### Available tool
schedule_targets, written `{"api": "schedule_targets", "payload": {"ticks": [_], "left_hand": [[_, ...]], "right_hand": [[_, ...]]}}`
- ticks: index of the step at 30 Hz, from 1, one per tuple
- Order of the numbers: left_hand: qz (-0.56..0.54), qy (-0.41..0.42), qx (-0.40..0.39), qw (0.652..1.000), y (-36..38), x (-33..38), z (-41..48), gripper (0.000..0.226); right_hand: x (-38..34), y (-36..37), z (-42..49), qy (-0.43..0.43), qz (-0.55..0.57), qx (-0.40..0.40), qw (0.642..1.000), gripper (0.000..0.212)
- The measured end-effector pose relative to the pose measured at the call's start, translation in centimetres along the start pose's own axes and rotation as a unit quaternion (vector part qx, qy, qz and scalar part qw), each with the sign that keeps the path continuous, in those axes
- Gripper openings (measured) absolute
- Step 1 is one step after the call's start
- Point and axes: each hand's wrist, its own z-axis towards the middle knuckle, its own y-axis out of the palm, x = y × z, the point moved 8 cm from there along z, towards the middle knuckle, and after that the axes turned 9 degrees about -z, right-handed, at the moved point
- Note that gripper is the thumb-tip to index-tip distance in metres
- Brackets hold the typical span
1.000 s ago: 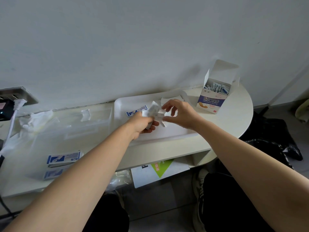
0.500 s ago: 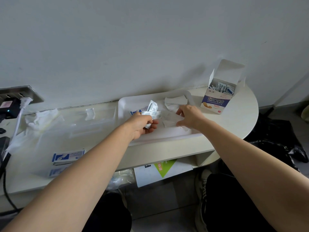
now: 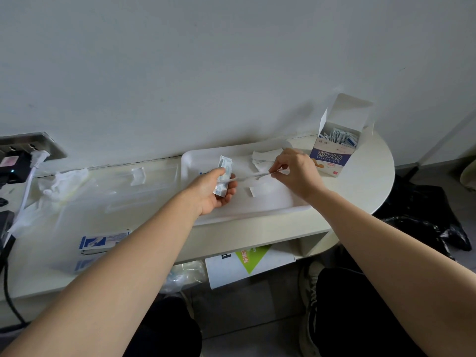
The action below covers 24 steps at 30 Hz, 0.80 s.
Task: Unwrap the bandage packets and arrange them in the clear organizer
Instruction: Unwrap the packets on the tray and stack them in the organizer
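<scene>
Packets [image 3: 223,173] sit gripped in my left hand [image 3: 211,193]; right hand [image 3: 296,173] pinches a strip [image 3: 248,177]; box [image 3: 332,157] looks full, much remains.

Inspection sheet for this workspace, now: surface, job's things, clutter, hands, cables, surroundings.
Surface: white shelf against the wall, with a white tray on it.
Job's things: bandage packets held over the tray; open box of more packets right of the tray; clear organizer left of the tray.
Clutter: torn wrappers on the tray; crumpled plastic and blue-and-white packs at left.
Hands: left hand grips the bandage packets; right hand pinches a thin strip stretched from them.
Cables: white plug in a wall socket; black cable at the left edge.
Surroundings: pale wall; black bag on the floor at right.
</scene>
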Motion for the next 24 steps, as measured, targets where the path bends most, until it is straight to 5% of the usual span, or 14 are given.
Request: {"api": "schedule_targets", "payload": {"ticks": [9, 24], "left_hand": [[-0.132, -0.056, -0.001, 0.99, 0.9, -0.7, -0.1, 0.022], [0.058, -0.034, -0.131, 0.989, 3.4, -0.9, -1.9, 0.044]], "right_hand": [[-2.8, -0.3, 0.3, -0.088, 0.07, 0.017, 0.994, 0.008], [-4.2, -1.3, 0.0, -0.107, 0.04, 0.09, 0.989, 0.01]]}}
